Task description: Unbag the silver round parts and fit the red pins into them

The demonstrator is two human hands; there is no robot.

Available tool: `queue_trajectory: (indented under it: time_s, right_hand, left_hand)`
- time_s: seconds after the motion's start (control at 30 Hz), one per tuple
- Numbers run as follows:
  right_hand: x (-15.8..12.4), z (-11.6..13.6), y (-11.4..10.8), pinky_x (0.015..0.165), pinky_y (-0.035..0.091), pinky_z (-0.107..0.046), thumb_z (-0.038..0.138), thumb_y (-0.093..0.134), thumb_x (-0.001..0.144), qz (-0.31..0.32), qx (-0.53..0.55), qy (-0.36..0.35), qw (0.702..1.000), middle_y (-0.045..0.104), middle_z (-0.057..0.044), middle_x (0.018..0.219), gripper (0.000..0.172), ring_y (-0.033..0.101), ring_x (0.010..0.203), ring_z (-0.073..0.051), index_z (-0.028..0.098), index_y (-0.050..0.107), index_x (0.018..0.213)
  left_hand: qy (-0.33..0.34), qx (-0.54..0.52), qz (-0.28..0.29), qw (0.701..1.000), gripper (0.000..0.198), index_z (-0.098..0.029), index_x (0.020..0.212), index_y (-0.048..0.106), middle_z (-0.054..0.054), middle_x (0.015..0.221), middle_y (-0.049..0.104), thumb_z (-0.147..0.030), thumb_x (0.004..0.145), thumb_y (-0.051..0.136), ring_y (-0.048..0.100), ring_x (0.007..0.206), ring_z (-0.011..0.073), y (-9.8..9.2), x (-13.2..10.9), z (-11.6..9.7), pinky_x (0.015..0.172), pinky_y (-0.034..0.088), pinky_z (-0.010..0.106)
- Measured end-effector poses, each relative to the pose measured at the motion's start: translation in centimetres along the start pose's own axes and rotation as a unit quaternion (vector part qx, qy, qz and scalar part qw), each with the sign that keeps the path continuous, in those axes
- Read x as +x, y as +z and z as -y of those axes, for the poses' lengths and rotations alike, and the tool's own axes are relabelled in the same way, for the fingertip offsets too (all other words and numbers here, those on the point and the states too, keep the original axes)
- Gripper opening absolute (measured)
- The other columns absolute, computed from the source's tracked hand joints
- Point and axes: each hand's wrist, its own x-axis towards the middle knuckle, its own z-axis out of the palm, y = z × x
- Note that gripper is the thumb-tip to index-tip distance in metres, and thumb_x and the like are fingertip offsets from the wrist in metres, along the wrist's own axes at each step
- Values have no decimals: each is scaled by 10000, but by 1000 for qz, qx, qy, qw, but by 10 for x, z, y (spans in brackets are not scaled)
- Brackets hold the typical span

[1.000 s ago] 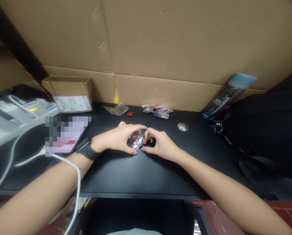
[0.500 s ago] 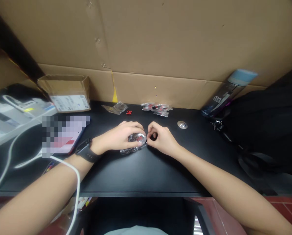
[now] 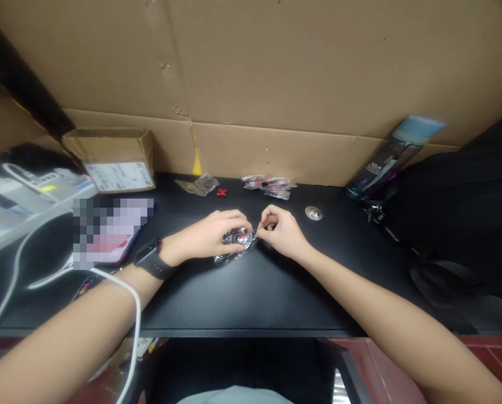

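**Over the middle of the smooth black tabletop [image 3: 251, 300], a clear, crinkled plastic packet [image 3: 229, 258] is held by both hands**

The packet is clamped between the thumb and fingers of the left hand [image 3: 212, 233], and its edge is pinched between the closed thumb and fingertips of the right hand [image 3: 282, 230]. A shiny, round silver metal piece [image 3: 244, 238] with red showing on it is framed by the left thumb and fingers; whether it is fully enclosed by the film cannot be told. Much of the packet is covered by the left hand.

Beyond the hands, a small red looped piece [image 3: 221, 192] is seen between a flattened clear wrapper [image 3: 204, 184] and a cluster of clear plastic packets [image 3: 271, 186] with red and silver parts inside. A separate silver disc [image 3: 313, 213] is laid to the right.

The left forearm is crossed by a white cable [image 3: 137, 314]. Farther left, a flat device's screen [image 3: 124, 230] is masked by pixelation, and a brown open cardboard box [image 3: 114, 160] is placed behind; its contents are hidden. At right, a dark bottle with a light blue cap [image 3: 381, 160] is partly blocked by a black fabric bag [image 3: 456, 224], which is cut off by the frame.
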Motion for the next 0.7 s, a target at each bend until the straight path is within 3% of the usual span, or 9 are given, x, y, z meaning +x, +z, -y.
queue_trajectory:
  time_s: [0.3,0.43,0.57,0.7]
  right_hand:
    - [6,-8,-2,583,383,-251,197,650,681,-18,47,31,998,602,50,645,111,485,568,-110,211,561,748]
    - [6,-5,-6,599,386,-262,190,649,684,-13,68,24,997,608,38,674,100,483,587,-112,202,581,756]
    - [4,3,-10,632,408,-273,184,661,706,1,88,-12,996,627,24,717,106,508,622,-120,196,589,783]
    - [2,8,-11,619,397,-263,178,679,722,17,107,-25,994,626,26,719,127,494,620,-113,195,584,805]
  left_hand:
    - [-3,3,-9,1000,229,-239,1093,699,66,1259,626,-413,956,641,625,1122,224,-8,-2,-3,1010,457,335]
    - [-25,49,-35,998,313,-235,1042,722,71,1231,653,-521,928,662,633,1081,247,-9,-4,-3,1013,446,378]
    - [-22,72,-40,996,353,-235,869,735,58,1234,672,-579,910,667,610,1142,271,-10,-4,-6,1079,374,430]
    - [-3,34,-29,999,350,-210,723,707,47,1224,683,-511,902,696,607,1172,269,-13,-3,-11,1107,351,443]
